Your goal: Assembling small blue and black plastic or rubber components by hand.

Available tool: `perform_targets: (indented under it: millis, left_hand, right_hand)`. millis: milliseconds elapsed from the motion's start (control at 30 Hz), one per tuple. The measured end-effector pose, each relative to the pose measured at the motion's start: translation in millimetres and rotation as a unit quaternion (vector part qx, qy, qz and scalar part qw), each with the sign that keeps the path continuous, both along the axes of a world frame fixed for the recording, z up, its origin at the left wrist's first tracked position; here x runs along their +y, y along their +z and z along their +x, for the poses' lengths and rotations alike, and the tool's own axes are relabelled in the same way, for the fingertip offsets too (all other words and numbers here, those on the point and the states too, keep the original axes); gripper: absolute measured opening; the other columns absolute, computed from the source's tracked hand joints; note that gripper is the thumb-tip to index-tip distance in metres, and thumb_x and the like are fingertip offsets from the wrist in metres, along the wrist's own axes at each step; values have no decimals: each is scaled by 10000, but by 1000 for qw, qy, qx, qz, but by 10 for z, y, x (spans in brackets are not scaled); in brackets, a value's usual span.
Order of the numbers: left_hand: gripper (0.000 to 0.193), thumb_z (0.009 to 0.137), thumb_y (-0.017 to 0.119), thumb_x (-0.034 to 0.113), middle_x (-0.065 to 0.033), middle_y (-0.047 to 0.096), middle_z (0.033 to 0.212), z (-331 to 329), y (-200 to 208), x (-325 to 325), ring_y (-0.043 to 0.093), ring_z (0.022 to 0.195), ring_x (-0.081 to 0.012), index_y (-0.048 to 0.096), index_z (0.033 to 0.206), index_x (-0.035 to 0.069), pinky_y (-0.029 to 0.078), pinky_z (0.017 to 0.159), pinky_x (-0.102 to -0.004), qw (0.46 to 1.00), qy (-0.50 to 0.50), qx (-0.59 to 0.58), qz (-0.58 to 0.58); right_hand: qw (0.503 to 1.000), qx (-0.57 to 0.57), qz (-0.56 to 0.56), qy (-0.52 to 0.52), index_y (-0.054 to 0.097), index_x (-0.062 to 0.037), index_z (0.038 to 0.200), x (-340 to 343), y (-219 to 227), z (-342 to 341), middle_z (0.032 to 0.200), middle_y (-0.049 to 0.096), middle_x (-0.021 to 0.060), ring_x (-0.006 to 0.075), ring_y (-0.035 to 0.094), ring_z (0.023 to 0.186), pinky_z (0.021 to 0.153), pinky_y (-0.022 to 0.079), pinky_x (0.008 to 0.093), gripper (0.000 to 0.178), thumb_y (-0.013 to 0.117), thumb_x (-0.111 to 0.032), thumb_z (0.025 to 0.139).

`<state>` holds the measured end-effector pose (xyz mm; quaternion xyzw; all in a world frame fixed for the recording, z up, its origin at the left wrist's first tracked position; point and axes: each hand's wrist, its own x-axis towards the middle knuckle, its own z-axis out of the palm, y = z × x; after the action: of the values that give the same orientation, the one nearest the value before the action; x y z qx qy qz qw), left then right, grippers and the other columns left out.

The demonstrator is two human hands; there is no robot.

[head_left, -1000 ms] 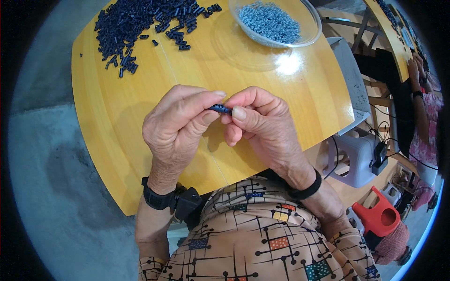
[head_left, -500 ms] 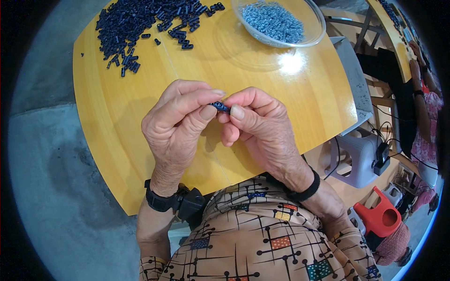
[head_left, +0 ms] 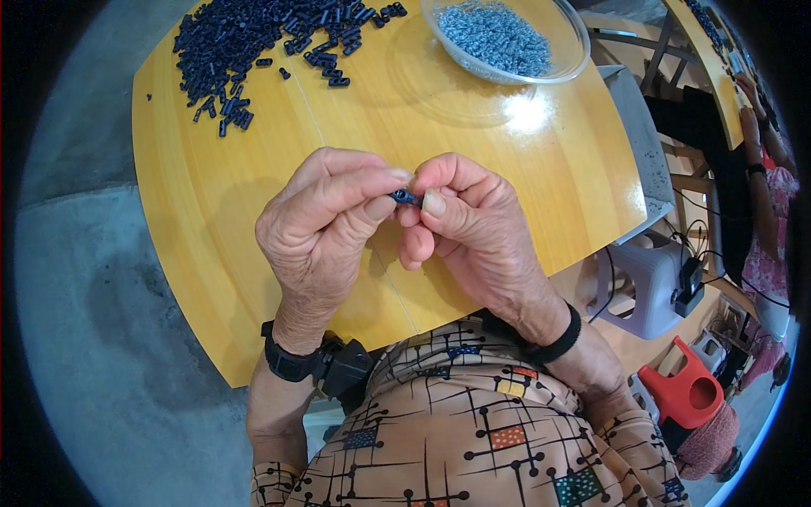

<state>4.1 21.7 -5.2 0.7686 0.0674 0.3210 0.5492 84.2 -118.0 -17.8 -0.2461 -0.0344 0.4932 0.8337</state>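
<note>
Above the near part of the table, a small dark plastic piece (head_left: 402,196) with a round hole is pinched between my two hands. The thumb and fingertips of my left hand (head_left: 325,211) close on its left end. My right hand (head_left: 473,220) grips its right end between thumb and index finger, the other fingers curled below. Fingertips cover most of the piece. A pile of similar small dark plastic pieces (head_left: 232,51) lies at the far left, and a clear bowl (head_left: 583,59) of small silvery metal parts (head_left: 494,40) stands at the far right.
The yellow wooden table (head_left: 507,169) has its right edge beside a grey surface (head_left: 638,144). Stools, one pale (head_left: 638,287) and one red (head_left: 683,384), and dark cables stand to the right. Another person's hand (head_left: 748,122) is at a second table.
Both hands have shifted slightly right with the dark plastic piece. The piece has turned a little, so that its round hole shows more plainly.
</note>
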Motion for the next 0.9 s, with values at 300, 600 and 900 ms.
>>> perform_targets:
  millis: [300, 600, 900]
  left_hand:
    - [112, 778, 732, 31, -94, 655, 851, 0, -4, 0, 619, 762, -151, 721, 890, 23, 498, 662, -238, 1000, -17, 0, 0]
    - [326, 812, 702, -26, -71, 648, 897, -36, -49, -47, 616, 797, -109, 617, 1127, -36, 512, 714, -214, 968, -87, -9, -236]
    - [283, 800, 699, -63, -75, 660, 893, -16, -21, -38, 630, 785, -111, 626, 1072, -36, 526, 697, -218, 952, -77, 4, -295]
  right_hand:
    - [1000, 15, 26, 10, 581, 17, 993, -6, -21, 3, 864, 655, 128, 163, 637, 633, 599, 563, 291, 160, 649, -84, 888]
    - [1000, -1, 5, 4, 586, 5, 979, 14, -1, -13, 846, 652, 103, 140, 622, 623, 585, 548, 268, 146, 652, -90, 889]
    - [998, -30, -47, -20, 586, 3, 968, 37, 48, -51, 828, 647, 79, 118, 613, 615, 574, 531, 246, 121, 630, -92, 907]
